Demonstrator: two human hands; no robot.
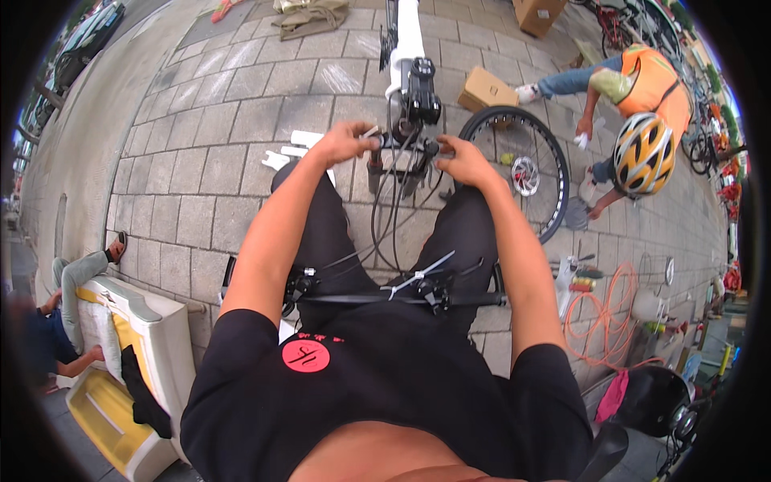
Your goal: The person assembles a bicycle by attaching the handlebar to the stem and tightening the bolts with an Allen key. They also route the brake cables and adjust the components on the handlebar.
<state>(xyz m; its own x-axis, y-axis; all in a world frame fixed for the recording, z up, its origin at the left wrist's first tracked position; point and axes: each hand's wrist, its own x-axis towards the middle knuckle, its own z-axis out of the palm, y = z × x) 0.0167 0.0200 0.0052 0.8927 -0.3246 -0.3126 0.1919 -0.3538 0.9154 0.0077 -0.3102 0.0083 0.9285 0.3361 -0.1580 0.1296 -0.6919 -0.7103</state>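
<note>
A bicycle with a white frame [409, 36] stands between my knees, its black handlebar [361, 299] across my lap. Loose black cables [376, 213] hang from it past the fork [375, 173]. My left hand [347, 143] is closed at the left side of the fork top; a small pale tip shows by its fingers, but what it grips is unclear. On the other side my right hand [466, 162] has thumb and fingers drawn together beside a dark knob [431, 149]; whether they grip it is hard to see. A white zip tie [419, 275] sits on the handlebar.
A wheel with a disc rotor [524, 175] lies right of my knee, near a cardboard box [486, 88]. Beyond it bends a person in an orange vest [654, 84]. An orange hose [598, 321] coils at right. Another person sits by a cream-yellow case [152, 321] at left.
</note>
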